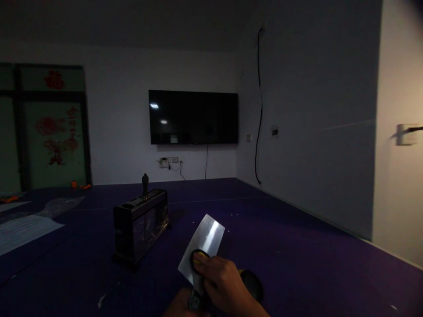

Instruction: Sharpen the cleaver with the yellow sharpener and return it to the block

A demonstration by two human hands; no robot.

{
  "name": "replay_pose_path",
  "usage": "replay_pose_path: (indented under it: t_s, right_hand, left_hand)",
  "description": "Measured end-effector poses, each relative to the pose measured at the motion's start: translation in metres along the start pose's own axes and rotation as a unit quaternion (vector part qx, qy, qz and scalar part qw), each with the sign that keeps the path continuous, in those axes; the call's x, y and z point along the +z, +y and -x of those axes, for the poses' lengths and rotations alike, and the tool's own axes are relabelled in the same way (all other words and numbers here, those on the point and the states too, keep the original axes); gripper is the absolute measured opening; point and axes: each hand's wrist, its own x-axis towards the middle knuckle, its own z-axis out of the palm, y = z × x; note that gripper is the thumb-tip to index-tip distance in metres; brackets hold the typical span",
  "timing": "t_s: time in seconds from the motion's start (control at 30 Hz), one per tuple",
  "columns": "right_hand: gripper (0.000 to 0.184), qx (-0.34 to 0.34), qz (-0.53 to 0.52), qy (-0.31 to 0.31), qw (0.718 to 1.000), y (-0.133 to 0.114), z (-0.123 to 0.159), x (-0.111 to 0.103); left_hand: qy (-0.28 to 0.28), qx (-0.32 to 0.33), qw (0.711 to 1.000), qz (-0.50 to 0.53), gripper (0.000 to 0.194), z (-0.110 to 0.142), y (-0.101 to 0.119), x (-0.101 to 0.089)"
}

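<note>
Head view, cleaver (pixel 204 237) pointing lengthwise forward-right, left hand (pixel 179 304) gripping handle (pixel 194 301), right hand (pixel 226 279) holding disc (pixel 194 267)

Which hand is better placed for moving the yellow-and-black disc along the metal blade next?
Probably the right hand: it holds the disc over the blade. The left hand is lower, at the handle, so it seems better placed for steadying.

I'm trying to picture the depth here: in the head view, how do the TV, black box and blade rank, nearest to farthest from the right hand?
1. Blade: just ahead.
2. Black box: farther out, to the left.
3. TV: well beyond both.
</note>
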Motion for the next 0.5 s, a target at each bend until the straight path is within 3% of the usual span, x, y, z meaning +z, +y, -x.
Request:
replay_pose_path:
  t_s: [0.13,0.2,0.33,0.5]
  right_hand:
    - [0.056,0.024,0.029,0.02,0.999,0.006,0.0,0.0]
    - [0.055,0.03,0.049,0.03,0.998,0.008,0.0,0.001]
    - [0.055,0.045,0.096,0.048,0.993,0.012,0.0,0.002]
    - [0.05,0.069,0.146,0.069,0.984,0.019,0.0,0.001]
  left_hand:
    - [0.061,-0.074,0.994,-0.046,0.029,-0.005,-0.011,0.003]
    - [0.059,-0.093,0.993,-0.031,0.037,-0.005,-0.013,0.003]
    - [0.032,-0.075,0.997,0.018,0.038,-0.007,-0.014,0.001]
    - [-0.001,-0.048,0.999,0.008,0.046,-0.012,-0.011,0.002]
